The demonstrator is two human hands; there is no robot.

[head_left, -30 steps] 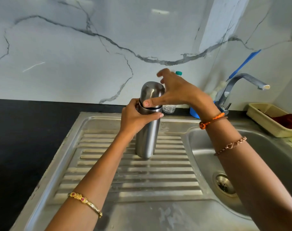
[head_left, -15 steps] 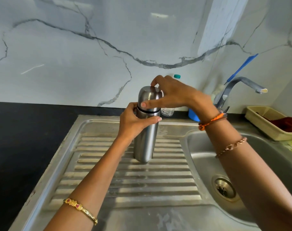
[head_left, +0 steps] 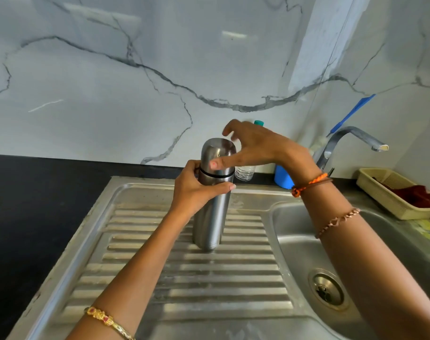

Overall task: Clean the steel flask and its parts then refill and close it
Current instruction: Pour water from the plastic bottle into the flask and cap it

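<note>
Flask point(head_left: 210, 212) of brushed steel stands upright on the ribbed drainboard point(head_left: 192, 273) of the sink, its rounded cap point(head_left: 217, 155) seated on top above a thin dark ring. The left hand point(head_left: 196, 187) reaches in from below and wraps the flask's upper body just under that ring, thumb across the front, fingers curled round the far side. The right hand point(head_left: 253, 148) comes from the right at cap height: its thumb presses flat on the front of the cap, while the fingers arch over and behind the top, spread and slightly blurred, so whether they touch the cap cannot be told. Behind the right hand, a clear plastic bottle point(head_left: 244, 171) with a teal lid stands by the wall; what it holds cannot be made out. Just under the right wrist sits a blue cup point(head_left: 282, 177). Farther right of that arm, a beige basket point(head_left: 390, 192) holds a dark red cloth point(head_left: 415, 196). The sink bowl point(head_left: 297, 231) below the right forearm shows only its drain.
</note>
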